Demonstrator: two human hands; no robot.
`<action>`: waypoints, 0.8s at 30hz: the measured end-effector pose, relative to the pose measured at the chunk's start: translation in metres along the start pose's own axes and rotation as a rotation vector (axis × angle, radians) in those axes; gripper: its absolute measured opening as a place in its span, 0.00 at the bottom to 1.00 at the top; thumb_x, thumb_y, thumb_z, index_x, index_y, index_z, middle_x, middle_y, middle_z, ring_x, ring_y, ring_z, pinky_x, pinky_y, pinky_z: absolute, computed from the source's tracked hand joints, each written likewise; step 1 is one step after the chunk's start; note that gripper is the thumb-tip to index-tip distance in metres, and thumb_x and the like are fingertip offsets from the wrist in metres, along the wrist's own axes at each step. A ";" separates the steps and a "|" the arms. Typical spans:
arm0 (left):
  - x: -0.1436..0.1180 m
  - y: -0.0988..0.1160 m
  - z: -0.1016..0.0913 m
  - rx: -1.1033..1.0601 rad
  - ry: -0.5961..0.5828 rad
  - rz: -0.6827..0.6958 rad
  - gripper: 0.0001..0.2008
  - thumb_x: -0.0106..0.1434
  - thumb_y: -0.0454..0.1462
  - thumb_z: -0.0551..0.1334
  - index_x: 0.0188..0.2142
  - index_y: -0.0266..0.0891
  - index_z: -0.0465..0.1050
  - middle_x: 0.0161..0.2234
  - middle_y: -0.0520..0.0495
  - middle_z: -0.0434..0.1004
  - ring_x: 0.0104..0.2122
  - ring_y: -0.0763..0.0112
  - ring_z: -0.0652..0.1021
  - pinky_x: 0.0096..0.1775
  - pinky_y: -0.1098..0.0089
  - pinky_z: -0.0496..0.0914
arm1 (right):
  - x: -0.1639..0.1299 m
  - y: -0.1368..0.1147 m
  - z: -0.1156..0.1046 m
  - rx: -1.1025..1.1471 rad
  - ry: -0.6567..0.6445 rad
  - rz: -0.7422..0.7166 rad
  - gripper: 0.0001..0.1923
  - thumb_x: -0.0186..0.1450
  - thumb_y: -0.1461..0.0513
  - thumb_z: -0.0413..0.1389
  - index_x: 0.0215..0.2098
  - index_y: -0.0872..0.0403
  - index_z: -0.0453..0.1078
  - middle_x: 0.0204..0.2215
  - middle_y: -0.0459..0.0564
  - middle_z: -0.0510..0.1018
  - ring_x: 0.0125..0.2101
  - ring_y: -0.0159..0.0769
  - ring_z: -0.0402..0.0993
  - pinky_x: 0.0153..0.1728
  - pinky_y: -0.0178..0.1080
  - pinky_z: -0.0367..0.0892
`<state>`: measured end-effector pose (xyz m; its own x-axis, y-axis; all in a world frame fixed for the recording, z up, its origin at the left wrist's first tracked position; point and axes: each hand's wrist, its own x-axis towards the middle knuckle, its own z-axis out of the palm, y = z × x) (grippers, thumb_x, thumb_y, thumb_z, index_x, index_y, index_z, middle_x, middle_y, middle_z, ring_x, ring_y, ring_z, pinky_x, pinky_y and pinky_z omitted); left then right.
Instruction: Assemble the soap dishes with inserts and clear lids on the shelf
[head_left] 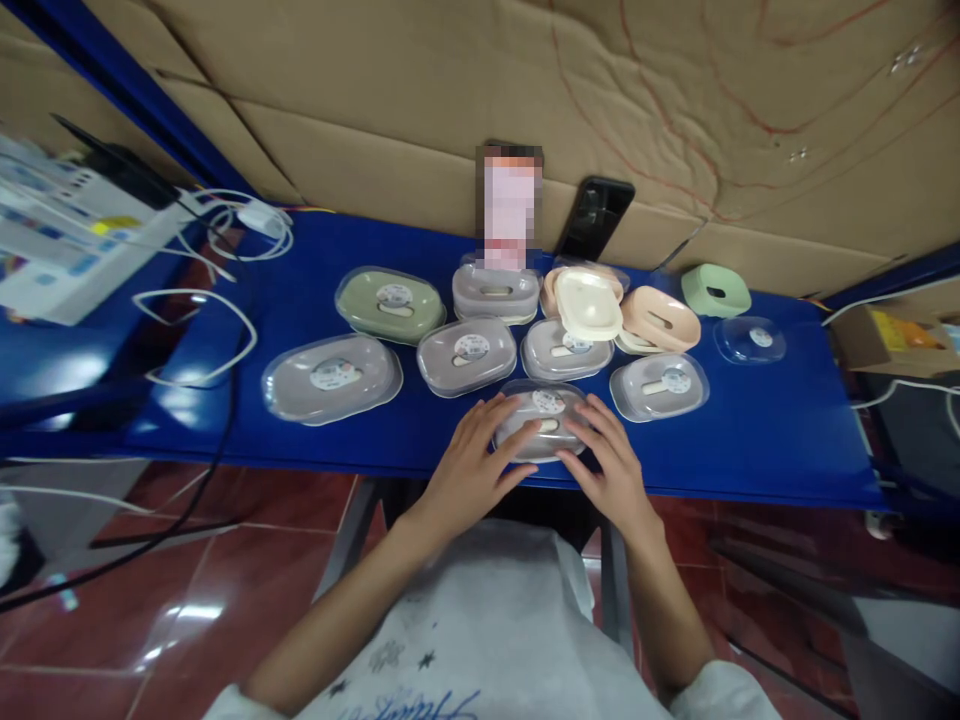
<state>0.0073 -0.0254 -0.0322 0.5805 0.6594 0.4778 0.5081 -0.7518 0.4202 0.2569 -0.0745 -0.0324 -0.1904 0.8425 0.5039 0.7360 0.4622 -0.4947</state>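
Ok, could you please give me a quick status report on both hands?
Left hand and right hand flat on grey lidded box, table front edge. Neither gripping. More boxes crowd behind.

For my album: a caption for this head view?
Both hands rest on a lidded grey box on a blue table.

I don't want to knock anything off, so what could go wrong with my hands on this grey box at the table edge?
The grey lidded box sits right at the blue table's near edge between your left hand and right hand; pulling it toward you might tip it off. Other lidded boxes crowd close behind, so pushing could shove the nearest one.
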 end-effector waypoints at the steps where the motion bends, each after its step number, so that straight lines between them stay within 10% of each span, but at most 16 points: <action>1: -0.001 -0.001 0.002 0.028 0.023 0.019 0.26 0.75 0.43 0.67 0.68 0.44 0.69 0.66 0.36 0.71 0.67 0.47 0.72 0.65 0.44 0.73 | 0.000 0.001 -0.002 0.029 -0.031 -0.004 0.31 0.72 0.61 0.67 0.71 0.45 0.68 0.65 0.58 0.77 0.71 0.54 0.68 0.66 0.62 0.74; 7: -0.007 -0.004 -0.001 0.073 0.084 0.100 0.19 0.73 0.38 0.70 0.61 0.40 0.75 0.53 0.40 0.81 0.56 0.56 0.79 0.60 0.55 0.78 | -0.006 0.004 -0.009 0.010 -0.137 -0.089 0.28 0.73 0.64 0.65 0.69 0.46 0.67 0.67 0.56 0.77 0.73 0.51 0.65 0.70 0.64 0.70; 15: -0.004 -0.012 0.002 0.069 0.019 0.138 0.16 0.75 0.37 0.67 0.60 0.40 0.75 0.66 0.35 0.72 0.69 0.49 0.72 0.63 0.50 0.77 | 0.000 0.002 -0.017 -0.081 -0.197 -0.165 0.21 0.75 0.62 0.62 0.65 0.50 0.71 0.65 0.58 0.79 0.72 0.49 0.68 0.69 0.59 0.72; 24: -0.016 -0.001 -0.009 0.009 0.082 0.053 0.15 0.70 0.32 0.69 0.55 0.41 0.74 0.61 0.35 0.76 0.66 0.47 0.75 0.62 0.47 0.77 | 0.093 0.056 -0.055 -0.398 -0.007 0.003 0.21 0.79 0.57 0.56 0.67 0.49 0.72 0.64 0.56 0.79 0.66 0.53 0.73 0.65 0.58 0.68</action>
<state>-0.0078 -0.0355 -0.0337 0.5530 0.6161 0.5609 0.4838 -0.7855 0.3859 0.3163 0.0147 0.0252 -0.1913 0.8464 0.4971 0.9306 0.3174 -0.1823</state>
